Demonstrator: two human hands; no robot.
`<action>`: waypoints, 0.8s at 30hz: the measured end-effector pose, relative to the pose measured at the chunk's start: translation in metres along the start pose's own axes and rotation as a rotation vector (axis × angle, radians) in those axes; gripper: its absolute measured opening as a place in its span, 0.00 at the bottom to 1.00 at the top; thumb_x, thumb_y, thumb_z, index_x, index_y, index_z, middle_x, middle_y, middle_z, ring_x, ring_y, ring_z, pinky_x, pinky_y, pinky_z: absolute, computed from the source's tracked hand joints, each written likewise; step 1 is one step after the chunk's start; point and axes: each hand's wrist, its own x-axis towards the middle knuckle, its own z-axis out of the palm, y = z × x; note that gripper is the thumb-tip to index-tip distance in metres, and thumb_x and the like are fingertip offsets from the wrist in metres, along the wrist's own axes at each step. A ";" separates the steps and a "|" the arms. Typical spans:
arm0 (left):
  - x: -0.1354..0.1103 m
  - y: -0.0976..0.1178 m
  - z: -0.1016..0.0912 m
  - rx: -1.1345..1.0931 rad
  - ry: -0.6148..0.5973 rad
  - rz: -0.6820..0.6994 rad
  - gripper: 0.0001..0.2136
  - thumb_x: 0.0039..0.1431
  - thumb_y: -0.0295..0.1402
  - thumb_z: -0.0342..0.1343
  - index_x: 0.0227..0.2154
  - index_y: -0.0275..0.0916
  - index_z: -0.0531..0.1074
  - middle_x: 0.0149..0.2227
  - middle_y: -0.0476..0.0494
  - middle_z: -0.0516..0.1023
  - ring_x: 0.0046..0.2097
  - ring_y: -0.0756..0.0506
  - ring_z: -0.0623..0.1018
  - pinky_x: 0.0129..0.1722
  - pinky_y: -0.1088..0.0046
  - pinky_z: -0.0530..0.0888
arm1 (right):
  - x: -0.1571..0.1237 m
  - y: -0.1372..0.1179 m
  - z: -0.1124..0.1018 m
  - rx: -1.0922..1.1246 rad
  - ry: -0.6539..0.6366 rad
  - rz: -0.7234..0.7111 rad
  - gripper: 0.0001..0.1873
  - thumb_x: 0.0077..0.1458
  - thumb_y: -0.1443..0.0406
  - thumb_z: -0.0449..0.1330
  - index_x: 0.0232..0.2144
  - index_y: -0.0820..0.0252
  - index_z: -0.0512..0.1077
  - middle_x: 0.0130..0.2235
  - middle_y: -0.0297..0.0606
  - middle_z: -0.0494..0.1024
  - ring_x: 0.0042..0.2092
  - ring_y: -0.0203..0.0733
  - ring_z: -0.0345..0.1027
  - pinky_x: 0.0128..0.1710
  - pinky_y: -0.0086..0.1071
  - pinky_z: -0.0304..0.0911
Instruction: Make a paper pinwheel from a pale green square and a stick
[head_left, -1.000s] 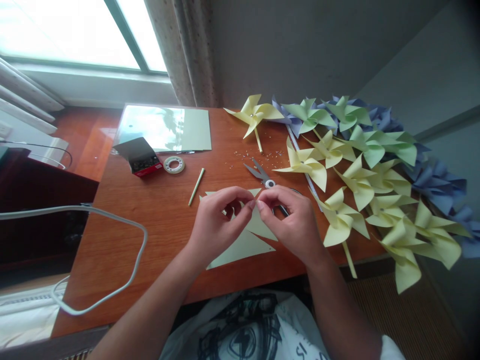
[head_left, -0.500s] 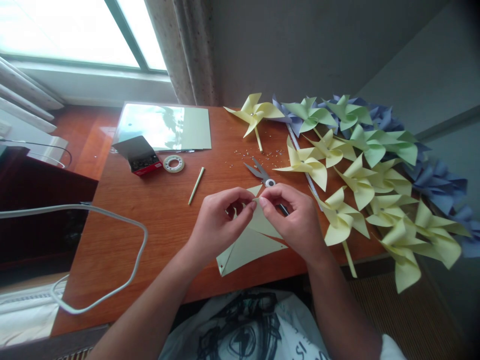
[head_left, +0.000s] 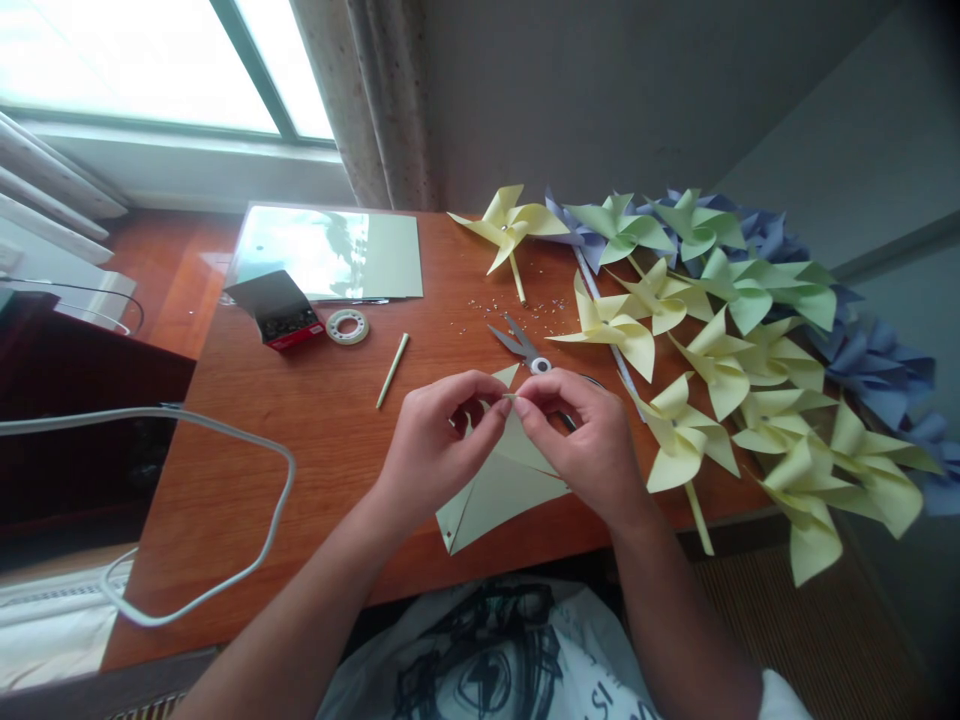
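Note:
My left hand [head_left: 452, 435] and my right hand [head_left: 577, 430] meet fingertip to fingertip above the desk. Between their pinched thumbs and forefingers shows a tiny pale sliver [head_left: 510, 396], perhaps paper; its full shape is hidden. Beneath them lies a pale green square of paper [head_left: 499, 500] with slits cut in from its corners and small holes at some corners. My right hand partly covers the scissors [head_left: 531, 355], whose blades lie spread just beyond it. Left of the hands rests a thin rolled paper stick [head_left: 393, 371].
Many paper pinwheels [head_left: 679, 425] in yellow, green and purple fill the right side. Small bits [head_left: 551, 318] are scattered behind the scissors. At the back left are a tape roll [head_left: 347, 315], an open red box [head_left: 296, 333] and paper sheets [head_left: 395, 255]. A white cable [head_left: 277, 510] loops at left.
The pinched fingertips have shifted slightly, and more of the pale sliver shows between them. The paper square has turned a little beneath the hands.

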 end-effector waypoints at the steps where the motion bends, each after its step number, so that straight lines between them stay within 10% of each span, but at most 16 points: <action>1: 0.000 0.000 0.000 0.014 0.015 0.016 0.03 0.63 0.31 0.59 0.33 0.37 0.76 0.26 0.50 0.75 0.27 0.52 0.71 0.27 0.77 0.68 | 0.000 -0.001 0.000 -0.014 0.003 -0.011 0.04 0.60 0.68 0.61 0.33 0.54 0.74 0.33 0.34 0.78 0.34 0.40 0.72 0.37 0.34 0.71; 17: 0.000 0.004 0.000 0.124 0.124 0.112 0.04 0.58 0.24 0.60 0.28 0.36 0.75 0.23 0.52 0.73 0.25 0.54 0.70 0.26 0.78 0.66 | -0.001 0.000 0.010 -0.457 0.153 -0.454 0.07 0.61 0.73 0.60 0.34 0.58 0.73 0.32 0.39 0.79 0.36 0.43 0.72 0.43 0.37 0.68; 24: 0.000 0.003 0.001 0.082 0.122 0.114 0.03 0.60 0.25 0.60 0.30 0.36 0.76 0.24 0.52 0.74 0.24 0.54 0.70 0.26 0.78 0.67 | -0.001 0.000 0.008 -0.375 0.187 -0.357 0.06 0.61 0.72 0.61 0.32 0.59 0.74 0.32 0.39 0.79 0.34 0.41 0.72 0.38 0.35 0.69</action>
